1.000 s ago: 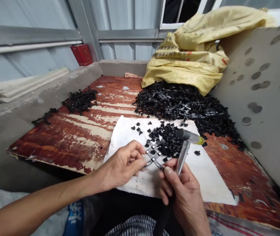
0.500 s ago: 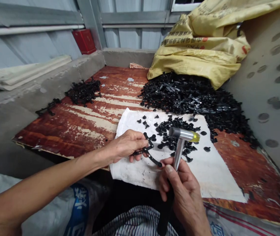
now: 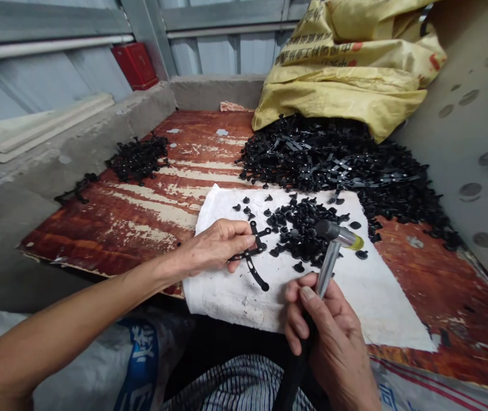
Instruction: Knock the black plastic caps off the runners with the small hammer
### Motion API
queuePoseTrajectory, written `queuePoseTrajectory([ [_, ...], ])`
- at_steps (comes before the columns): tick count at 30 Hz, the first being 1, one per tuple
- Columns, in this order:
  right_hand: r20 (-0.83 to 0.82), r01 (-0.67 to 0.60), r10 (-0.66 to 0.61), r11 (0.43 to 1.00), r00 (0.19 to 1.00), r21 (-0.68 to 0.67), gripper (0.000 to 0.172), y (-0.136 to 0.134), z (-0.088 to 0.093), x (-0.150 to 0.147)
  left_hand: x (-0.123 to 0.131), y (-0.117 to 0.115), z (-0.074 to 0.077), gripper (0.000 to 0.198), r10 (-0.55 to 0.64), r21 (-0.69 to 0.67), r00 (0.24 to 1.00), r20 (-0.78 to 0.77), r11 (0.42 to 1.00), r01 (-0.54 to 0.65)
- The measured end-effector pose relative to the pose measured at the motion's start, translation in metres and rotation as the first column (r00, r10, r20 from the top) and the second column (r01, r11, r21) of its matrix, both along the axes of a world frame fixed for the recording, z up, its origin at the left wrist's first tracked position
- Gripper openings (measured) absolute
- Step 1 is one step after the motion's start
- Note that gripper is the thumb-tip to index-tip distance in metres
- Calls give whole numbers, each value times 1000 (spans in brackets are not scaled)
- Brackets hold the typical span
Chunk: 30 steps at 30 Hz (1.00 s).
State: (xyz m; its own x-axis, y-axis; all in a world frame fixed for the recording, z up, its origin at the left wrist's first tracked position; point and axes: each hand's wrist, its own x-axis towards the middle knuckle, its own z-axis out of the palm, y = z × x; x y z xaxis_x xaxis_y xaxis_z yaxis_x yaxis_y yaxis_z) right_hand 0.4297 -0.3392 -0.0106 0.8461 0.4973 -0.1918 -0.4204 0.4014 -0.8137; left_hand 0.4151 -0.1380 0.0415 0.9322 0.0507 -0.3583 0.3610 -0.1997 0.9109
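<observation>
Between the thumb and fingers of my left hand is a black jointed linkage, its curved arm hanging down over the white cloth. My right hand is wrapped round the handle of a small mallet, which has a metal neck, one dark face and one yellow face. The mallet head is raised, with its dark end toward the left. Just beyond both hands, a heap of small black round-headed studs lies on the cloth. The linkage and the mallet are apart.
A large pile of black linkages spills from a yellow sack at the back right. A smaller black pile sits at the left of the worn red board. A spotted pale panel stands at the right.
My right hand has moved slightly right with the mallet, away from the linkage's curved arm, which its fingertips were by before. My left hand still holds the linkage, now turned somewhat.
</observation>
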Motion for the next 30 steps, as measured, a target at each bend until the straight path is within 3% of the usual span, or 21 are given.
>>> queuePoseTrajectory([
  [13, -27, -8, 9, 999, 1000, 39, 15, -4, -1, 1, 1, -21, 0, 24, -88, 79, 993, 77, 994, 82],
  [19, -40, -4, 5, 999, 999, 43, 18, -4, -2, 1, -13, -15, 6, 24, 9, 6, 998, -60, 1000, -9],
  [23, -35, -11, 12, 999, 999, 31, 18, -4, -3, 2, -11, -11, 5, 25, 67, -73, 993, -100, 995, -74],
  [30, -17, -20, 20, 999, 1000, 27, 16, -5, -3, 2, -4, -8, -1, 24, 112, -98, 982, -151, 987, -127],
])
